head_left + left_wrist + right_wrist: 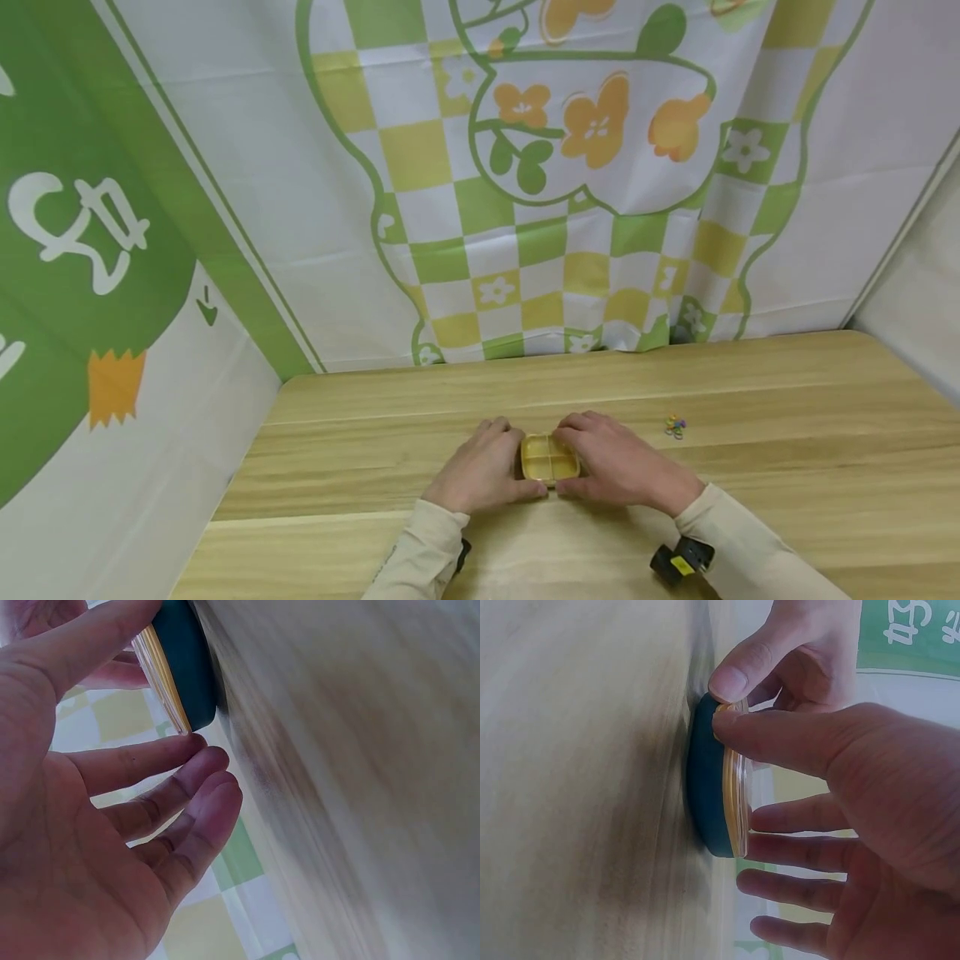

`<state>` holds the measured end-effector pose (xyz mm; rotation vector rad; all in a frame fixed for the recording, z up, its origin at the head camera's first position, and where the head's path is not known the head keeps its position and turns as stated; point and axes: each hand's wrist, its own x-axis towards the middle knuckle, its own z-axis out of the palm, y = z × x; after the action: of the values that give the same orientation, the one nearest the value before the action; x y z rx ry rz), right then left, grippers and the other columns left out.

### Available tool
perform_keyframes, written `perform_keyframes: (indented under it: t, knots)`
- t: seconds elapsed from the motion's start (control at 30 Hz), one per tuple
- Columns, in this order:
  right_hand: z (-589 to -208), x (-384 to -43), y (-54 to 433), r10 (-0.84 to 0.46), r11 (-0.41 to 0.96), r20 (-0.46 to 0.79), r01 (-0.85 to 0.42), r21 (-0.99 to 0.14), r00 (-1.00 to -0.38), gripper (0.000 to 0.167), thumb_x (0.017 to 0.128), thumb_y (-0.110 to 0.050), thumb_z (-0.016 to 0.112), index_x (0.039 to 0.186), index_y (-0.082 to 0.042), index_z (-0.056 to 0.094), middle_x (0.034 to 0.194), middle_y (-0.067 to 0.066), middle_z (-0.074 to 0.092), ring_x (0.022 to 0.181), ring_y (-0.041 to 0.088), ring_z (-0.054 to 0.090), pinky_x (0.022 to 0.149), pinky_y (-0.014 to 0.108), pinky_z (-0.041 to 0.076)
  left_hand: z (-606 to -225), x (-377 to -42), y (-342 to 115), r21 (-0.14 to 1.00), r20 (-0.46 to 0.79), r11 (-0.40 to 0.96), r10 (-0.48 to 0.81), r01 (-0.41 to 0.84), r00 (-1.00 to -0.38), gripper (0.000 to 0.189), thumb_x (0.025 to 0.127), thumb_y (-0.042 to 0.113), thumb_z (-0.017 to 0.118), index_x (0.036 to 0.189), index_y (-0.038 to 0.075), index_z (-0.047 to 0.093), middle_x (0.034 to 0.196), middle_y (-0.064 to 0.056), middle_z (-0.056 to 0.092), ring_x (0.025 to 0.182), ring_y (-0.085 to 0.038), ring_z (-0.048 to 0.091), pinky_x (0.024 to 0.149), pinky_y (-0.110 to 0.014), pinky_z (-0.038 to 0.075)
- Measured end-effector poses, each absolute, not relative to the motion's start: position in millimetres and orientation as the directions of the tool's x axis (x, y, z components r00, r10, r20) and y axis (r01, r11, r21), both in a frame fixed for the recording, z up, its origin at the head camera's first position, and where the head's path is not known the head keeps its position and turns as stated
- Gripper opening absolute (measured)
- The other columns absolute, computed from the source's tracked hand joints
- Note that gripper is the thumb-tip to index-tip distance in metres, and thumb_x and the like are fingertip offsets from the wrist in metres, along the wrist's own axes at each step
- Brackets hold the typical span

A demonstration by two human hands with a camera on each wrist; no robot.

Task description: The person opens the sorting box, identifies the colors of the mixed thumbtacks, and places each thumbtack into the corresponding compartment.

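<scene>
A small rounded box point(542, 457) sits on the wooden table between both hands. It has a teal base point(709, 780), a yellow divided inside with several compartments, and a clear lid point(742, 802) over its yellow rim. My left hand point(483, 468) holds the box's left side, thumb at the near edge and index fingertip point(193, 741) at the far corner. From the other side my right hand point(618, 461) grips it, its thumb point(735, 724) on the near rim and fingers by the far edge. Both thumb tips lie close together at the front.
Several small colorful pieces point(676, 427) lie in a little heap on the table point(787, 433), right of the box. Behind the table hangs a checkered, flowered curtain point(525, 250). A green and white panel point(112, 250) stands at the left.
</scene>
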<state>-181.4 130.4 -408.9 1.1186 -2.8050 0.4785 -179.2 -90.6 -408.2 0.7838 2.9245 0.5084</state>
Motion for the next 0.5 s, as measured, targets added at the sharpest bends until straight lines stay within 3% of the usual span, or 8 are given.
perform_keyframes:
  t: [0.5]
  knots:
    - [-407.2,-178.9,127.7,-0.665,0.68,0.181,-0.688,-0.254,-0.724,0.054,0.083,-0.035,0.084,0.121,-0.001,0.067,0.118,0.011,0.065,0.109,0.03,0.061,0.093,0.049,0.052,-406.6,-175.6,-91.2,0.341,-0.015,0.827,0.479,0.446,-0.878,0.057,0.08,0.047,0.085,0.116,0.005,0.068,0.104,-0.001,0.059,0.093,-0.017,0.054,0.08,-0.034,0.052]
